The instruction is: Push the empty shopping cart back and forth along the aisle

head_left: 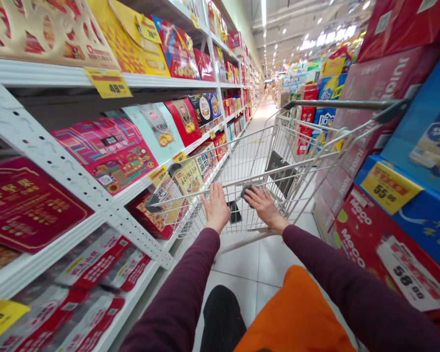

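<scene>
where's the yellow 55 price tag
In the head view, the yellow price tag sits at right on the blue display, just above the red Meco boxes, right of the shopping cart.

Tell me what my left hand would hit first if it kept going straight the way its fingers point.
Your left hand points forward up the aisle, and its fingers lie against the shopping cart's wire basket. That basket looks first in line, though depth is hard to judge from this view.
</scene>
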A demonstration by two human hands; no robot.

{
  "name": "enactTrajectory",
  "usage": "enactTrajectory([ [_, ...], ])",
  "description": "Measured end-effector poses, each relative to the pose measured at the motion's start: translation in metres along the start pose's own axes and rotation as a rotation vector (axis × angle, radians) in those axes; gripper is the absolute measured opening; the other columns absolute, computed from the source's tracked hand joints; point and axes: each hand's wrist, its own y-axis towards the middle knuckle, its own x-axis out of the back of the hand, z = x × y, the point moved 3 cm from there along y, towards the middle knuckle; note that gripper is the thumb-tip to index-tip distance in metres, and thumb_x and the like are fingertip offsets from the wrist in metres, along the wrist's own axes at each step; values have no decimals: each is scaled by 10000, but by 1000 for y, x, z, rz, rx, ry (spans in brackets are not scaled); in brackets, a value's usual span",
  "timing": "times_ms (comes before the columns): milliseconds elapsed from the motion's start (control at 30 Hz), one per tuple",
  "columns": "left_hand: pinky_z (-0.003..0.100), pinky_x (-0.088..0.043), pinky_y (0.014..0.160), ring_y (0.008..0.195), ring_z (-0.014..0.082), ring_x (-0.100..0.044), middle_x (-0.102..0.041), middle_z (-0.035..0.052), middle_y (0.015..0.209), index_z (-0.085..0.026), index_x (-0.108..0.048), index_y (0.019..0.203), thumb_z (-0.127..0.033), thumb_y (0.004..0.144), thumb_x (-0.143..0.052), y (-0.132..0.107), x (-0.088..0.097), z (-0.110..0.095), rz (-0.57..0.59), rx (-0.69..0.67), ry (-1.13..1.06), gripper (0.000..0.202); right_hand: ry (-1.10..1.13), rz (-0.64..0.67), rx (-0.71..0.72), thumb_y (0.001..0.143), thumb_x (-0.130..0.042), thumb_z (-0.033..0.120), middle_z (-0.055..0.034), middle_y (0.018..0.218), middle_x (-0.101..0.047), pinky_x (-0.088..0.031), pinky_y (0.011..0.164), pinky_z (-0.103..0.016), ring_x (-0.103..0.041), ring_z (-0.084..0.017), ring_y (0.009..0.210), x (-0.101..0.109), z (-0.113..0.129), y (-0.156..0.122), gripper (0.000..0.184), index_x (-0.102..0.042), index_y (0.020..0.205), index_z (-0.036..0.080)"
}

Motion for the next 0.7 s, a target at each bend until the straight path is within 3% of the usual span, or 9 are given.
enactTrajectory([
  [100,582,-148,1106,1410,252,-158,-197,140,1518,-83,-199,1436,-129,696,-438,-3,3,-2,22,-6,1,779,-4,121,84,844,-424,31,-76,1313,-543,-293,1069,-480,-399,-220,1293,-20,8,-31,444,-563,1220,221],
  [200,581,-150,1106,1410,247,-160,-202,136,1517,-84,-213,1433,-116,699,-429,-6,5,-2,31,-20,-2,766,-1,162,161,837,-434,31,-82,1287,-565,-311,1059,-461,-428,-216,1271,-23,18,-40,428,-577,1199,209],
  [333,576,-137,1112,1406,239,-179,-207,126,1517,-90,-224,1430,-123,711,-427,-5,8,5,32,-66,-22,747,11,6,136,881,-374,61,-65,1334,-524,-262,1089,-456,-349,-199,1326,0,32,1,439,-534,1258,220],
  [467,579,-136,1114,1394,252,-215,-247,140,1503,-83,-257,1418,-136,730,-430,-4,11,27,55,23,-24,711,-5,-75,89,906,-352,87,-54,1379,-474,-214,1109,-470,-301,-202,1351,8,41,42,436,-513,1282,238],
  [533,580,-145,1113,1392,260,-222,-259,143,1499,-85,-271,1414,-129,732,-429,-6,13,37,68,52,-9,702,0,-13,120,890,-375,70,-60,1362,-494,-235,1101,-473,-333,-210,1335,-3,44,39,432,-527,1265,223],
  [700,594,-137,1111,1393,261,-218,-268,123,1501,-118,-267,1420,-130,735,-430,-12,14,43,85,14,9,704,-1,244,220,815,-506,50,-101,1305,-545,-288,1075,-484,-409,-241,1282,-39,52,-8,411,-574,1200,177],
])
